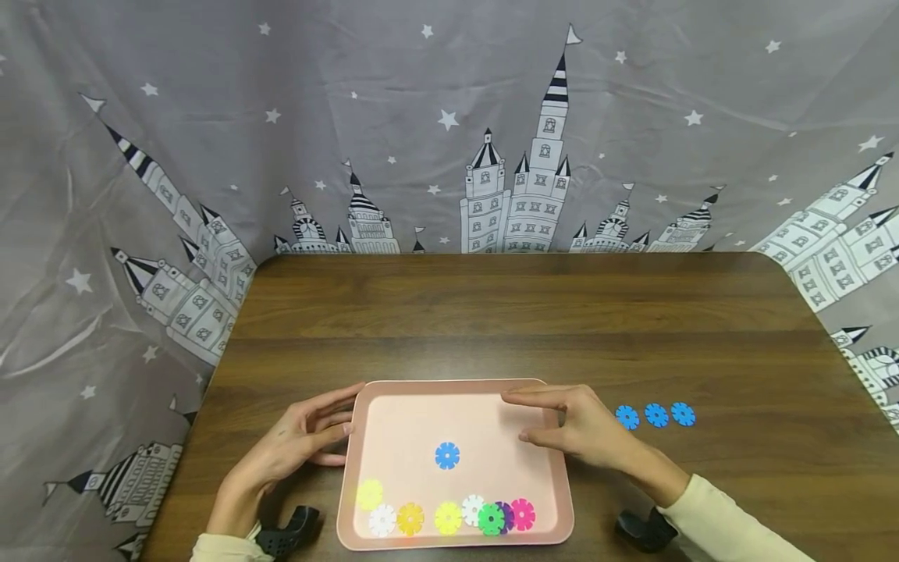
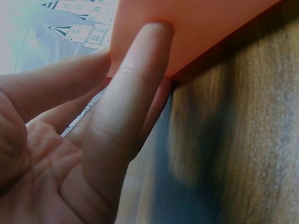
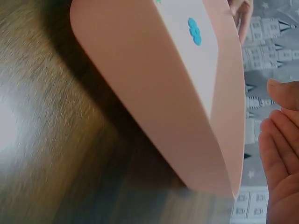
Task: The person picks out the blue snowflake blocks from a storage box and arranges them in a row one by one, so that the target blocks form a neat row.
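A shallow pink tray (image 1: 456, 385) lies on the wooden table. My left hand (image 1: 284, 445) rests on its left side; in the left wrist view the thumb (image 2: 152, 51) touches the outer wall. Over the right rim hovers my right hand (image 1: 590, 429), thumb and fingers apart, holding nothing. A blue notched disc (image 1: 441, 454) lies near the tray's middle. Along the near side are similar discs: pale yellow (image 1: 369, 494), white (image 1: 382, 520), orange (image 1: 410, 518), yellow (image 1: 448, 517), another white one, green (image 1: 491, 519), partly hidden purple (image 1: 509, 515) and pink (image 1: 523, 514).
Three blue notched discs (image 1: 656, 415) lie in a row on the table (image 1: 492, 328), right of the tray. Black wrist mounts (image 1: 291, 531) show at both wrists. Behind the table hangs a grey curtain (image 1: 400, 94) printed with castles and stars.
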Motion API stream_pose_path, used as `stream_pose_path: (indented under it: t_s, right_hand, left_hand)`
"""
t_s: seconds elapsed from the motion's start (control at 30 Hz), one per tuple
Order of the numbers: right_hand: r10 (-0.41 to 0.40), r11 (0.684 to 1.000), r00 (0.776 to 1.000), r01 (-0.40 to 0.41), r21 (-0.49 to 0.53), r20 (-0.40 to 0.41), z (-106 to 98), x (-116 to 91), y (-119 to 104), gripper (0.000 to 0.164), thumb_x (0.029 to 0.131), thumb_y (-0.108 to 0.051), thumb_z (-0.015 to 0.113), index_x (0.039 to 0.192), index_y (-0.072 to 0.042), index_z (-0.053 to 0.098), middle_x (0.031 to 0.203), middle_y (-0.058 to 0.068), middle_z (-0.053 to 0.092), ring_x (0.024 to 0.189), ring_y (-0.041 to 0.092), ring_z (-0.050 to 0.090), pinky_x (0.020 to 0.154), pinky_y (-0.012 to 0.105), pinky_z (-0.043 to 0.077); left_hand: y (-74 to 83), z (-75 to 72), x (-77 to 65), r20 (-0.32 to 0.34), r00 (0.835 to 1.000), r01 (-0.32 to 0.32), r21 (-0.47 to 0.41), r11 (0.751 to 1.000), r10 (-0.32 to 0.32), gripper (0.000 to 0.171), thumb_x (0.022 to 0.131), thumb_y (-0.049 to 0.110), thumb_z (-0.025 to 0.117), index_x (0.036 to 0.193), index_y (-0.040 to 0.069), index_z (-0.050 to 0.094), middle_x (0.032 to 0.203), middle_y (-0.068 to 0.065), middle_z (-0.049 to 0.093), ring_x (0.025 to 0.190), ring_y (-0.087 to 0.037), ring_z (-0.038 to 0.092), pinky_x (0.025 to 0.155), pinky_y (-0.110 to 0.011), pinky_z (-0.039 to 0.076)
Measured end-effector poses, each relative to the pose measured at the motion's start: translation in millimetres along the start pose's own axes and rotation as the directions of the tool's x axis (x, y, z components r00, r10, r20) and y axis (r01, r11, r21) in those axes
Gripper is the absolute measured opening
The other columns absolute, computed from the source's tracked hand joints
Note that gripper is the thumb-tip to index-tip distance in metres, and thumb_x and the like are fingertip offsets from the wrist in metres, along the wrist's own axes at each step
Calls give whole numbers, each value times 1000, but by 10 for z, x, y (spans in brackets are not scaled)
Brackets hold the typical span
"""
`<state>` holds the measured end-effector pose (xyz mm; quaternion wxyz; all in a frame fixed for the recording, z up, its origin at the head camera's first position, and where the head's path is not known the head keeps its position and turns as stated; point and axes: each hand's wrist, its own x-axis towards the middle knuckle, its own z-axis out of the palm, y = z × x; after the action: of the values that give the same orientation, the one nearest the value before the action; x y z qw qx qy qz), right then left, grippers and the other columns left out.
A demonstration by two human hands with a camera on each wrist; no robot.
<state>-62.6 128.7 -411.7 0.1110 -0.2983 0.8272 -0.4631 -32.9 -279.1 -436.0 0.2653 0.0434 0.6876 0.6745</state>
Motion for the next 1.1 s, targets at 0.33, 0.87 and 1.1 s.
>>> stream_pose_path:
  t_s: [0.33, 0.87, 1.1]
  right_hand:
    - [-60, 998, 996, 60, 5, 70, 228, 170, -45, 47, 80, -11, 82, 125, -15, 70, 123, -9, 67, 119, 15, 59, 97, 32, 53]
    - [-53, 997, 985, 42, 69, 166, 488, 318, -112, 45, 80, -8, 82, 124, -12, 70, 121, -4, 69, 117, 11, 60, 85, 30, 57]
    - [-43, 997, 979, 29, 71, 200, 575, 364, -145, 45, 81, -7, 81, 124, -13, 71, 122, -5, 68, 118, 9, 59, 95, 25, 53]
  left_hand:
    - [-7, 7, 17, -1, 1000, -4, -7, 1000, 4, 63, 98, 6, 60, 152, -1, 30, 145, -35, 38, 122, -19, 55, 80, -50, 59]
    - [13, -1, -4, 4, 1000, -28, -5, 1000, 28, 61, 99, 6, 59, 152, -2, 30, 143, -36, 40, 124, -25, 53, 78, -48, 60]
    - [-13, -19, -21, 9, 999, -42, -15, 999, 42, 61, 99, 5, 58, 151, -4, 29, 141, -38, 40, 121, -19, 56, 78, -49, 60]
